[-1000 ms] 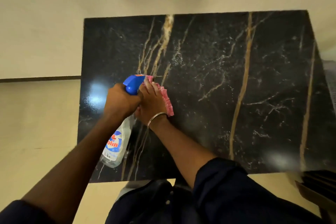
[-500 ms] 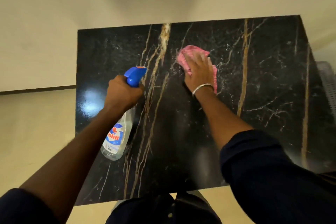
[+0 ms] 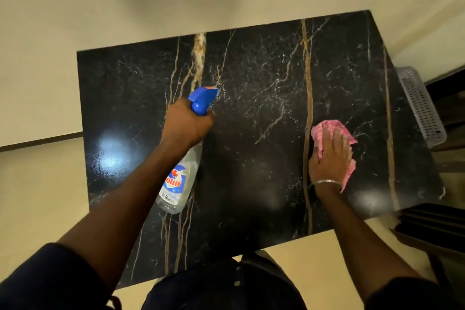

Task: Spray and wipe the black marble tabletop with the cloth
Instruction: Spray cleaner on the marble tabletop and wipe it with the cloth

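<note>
A black marble bench (image 3: 251, 70) with gold and white veins fills the middle of the view, seen from above by a person standing at its near edge. The left hand (image 3: 187, 124) is curled around the neck of a spray bottle (image 3: 180, 181), gripping it just below the blue trigger head. The nozzle points toward the far side, and the clear body with its blue and red label slants back toward the person, above the left-centre of the bench. The right hand (image 3: 329, 156) lies flat, fingers spread and fairly straight, pressing a pink cloth (image 3: 324, 131) onto the marble on the right side, just right of a long gold vein. The cloth sticks out beyond the fingertips and along the right side of the palm. A thin metal bangle (image 3: 325, 182) circles the right wrist. Both forearms are bare, with dark sleeves pushed up near the elbows. A white perforated basket (image 3: 420, 106) sits past the right edge of the bench, and the cream floor (image 3: 37, 196) shows to the left.
</note>
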`<state>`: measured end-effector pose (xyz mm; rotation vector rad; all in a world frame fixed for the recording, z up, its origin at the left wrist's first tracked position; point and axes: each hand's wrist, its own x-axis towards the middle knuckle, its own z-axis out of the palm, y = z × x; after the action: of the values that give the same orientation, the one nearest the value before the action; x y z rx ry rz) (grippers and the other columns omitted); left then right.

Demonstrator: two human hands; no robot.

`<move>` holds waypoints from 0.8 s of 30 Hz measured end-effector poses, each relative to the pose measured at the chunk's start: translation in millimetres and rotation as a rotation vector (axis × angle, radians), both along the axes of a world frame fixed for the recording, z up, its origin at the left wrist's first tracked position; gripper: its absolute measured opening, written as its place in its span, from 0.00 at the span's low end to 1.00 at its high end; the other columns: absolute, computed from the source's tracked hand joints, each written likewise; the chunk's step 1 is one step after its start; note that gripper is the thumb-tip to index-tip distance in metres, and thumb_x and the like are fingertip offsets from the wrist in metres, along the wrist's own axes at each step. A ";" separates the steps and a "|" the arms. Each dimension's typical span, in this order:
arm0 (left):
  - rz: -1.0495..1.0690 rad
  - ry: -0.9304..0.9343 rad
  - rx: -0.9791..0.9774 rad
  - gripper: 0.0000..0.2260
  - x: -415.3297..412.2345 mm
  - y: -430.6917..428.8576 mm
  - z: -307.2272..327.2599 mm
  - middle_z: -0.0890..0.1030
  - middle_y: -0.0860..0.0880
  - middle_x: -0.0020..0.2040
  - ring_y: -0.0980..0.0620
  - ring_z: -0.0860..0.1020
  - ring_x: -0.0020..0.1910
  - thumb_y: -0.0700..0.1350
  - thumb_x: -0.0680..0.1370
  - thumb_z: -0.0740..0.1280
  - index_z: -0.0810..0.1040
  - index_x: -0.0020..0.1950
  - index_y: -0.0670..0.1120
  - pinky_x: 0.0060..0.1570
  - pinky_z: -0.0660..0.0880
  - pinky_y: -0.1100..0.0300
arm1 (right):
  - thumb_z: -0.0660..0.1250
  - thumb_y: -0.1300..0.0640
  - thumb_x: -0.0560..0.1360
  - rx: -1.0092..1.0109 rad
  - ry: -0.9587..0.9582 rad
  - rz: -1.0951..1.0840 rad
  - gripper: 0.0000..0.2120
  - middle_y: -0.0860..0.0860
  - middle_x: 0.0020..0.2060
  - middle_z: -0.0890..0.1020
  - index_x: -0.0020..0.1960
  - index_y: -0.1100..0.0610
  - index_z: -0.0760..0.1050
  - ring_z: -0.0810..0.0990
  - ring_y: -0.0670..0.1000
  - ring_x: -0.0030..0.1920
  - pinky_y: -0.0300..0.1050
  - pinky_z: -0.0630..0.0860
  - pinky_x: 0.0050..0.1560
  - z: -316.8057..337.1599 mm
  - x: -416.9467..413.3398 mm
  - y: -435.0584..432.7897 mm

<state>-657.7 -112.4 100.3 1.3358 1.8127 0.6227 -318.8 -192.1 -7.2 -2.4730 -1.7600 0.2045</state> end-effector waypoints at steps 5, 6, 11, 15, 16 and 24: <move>0.040 -0.011 0.038 0.07 -4.9 -14.7 12.0 0.77 0.47 0.35 0.53 0.76 0.34 0.44 0.73 0.70 0.75 0.47 0.45 0.37 0.75 0.61 | 0.65 0.60 0.70 0.011 0.020 0.154 0.34 0.56 0.75 0.63 0.75 0.51 0.62 0.58 0.60 0.76 0.64 0.60 0.71 7.3 -92.1 -55.9; 0.050 -0.012 0.038 0.06 -6.6 -18.3 14.7 0.76 0.47 0.35 0.53 0.76 0.33 0.43 0.73 0.70 0.75 0.46 0.45 0.36 0.74 0.62 | 0.66 0.60 0.69 0.002 0.049 0.220 0.36 0.55 0.75 0.63 0.76 0.50 0.61 0.57 0.59 0.76 0.63 0.58 0.73 7.5 -113.2 -63.2; 0.146 0.027 0.068 0.08 -13.1 -36.8 24.1 0.73 0.49 0.29 0.55 0.72 0.27 0.45 0.73 0.70 0.74 0.40 0.43 0.29 0.70 0.64 | 0.54 0.56 0.69 -0.042 0.157 0.588 0.34 0.52 0.76 0.62 0.76 0.47 0.60 0.56 0.58 0.77 0.61 0.55 0.74 9.4 -190.6 -54.3; 0.219 0.014 0.094 0.10 -18.6 -49.3 31.7 0.74 0.45 0.30 0.52 0.72 0.27 0.46 0.73 0.70 0.76 0.42 0.39 0.29 0.70 0.60 | 0.52 0.56 0.72 -0.040 0.256 0.749 0.31 0.50 0.75 0.65 0.75 0.46 0.63 0.58 0.56 0.76 0.57 0.54 0.75 9.2 -216.5 -17.3; 0.221 0.003 0.102 0.10 -20.6 -53.0 34.6 0.75 0.45 0.30 0.52 0.72 0.27 0.45 0.73 0.70 0.76 0.42 0.39 0.29 0.70 0.61 | 0.52 0.57 0.73 -0.009 0.364 0.731 0.28 0.50 0.73 0.68 0.74 0.48 0.65 0.61 0.55 0.75 0.56 0.56 0.75 11.8 -220.8 -7.5; 0.248 -0.086 0.197 0.13 -30.3 -77.1 55.3 0.73 0.43 0.29 0.49 0.71 0.27 0.46 0.75 0.71 0.74 0.40 0.38 0.31 0.70 0.53 | 0.60 0.52 0.81 -0.345 1.760 -0.358 0.20 0.58 0.63 0.78 0.71 0.57 0.69 0.77 0.58 0.62 0.54 0.74 0.64 88.0 -203.5 34.3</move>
<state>-688.0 -189.4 155.6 1.1967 1.9000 0.9991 -522.3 -157.8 80.8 -1.3950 -0.4612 1.9045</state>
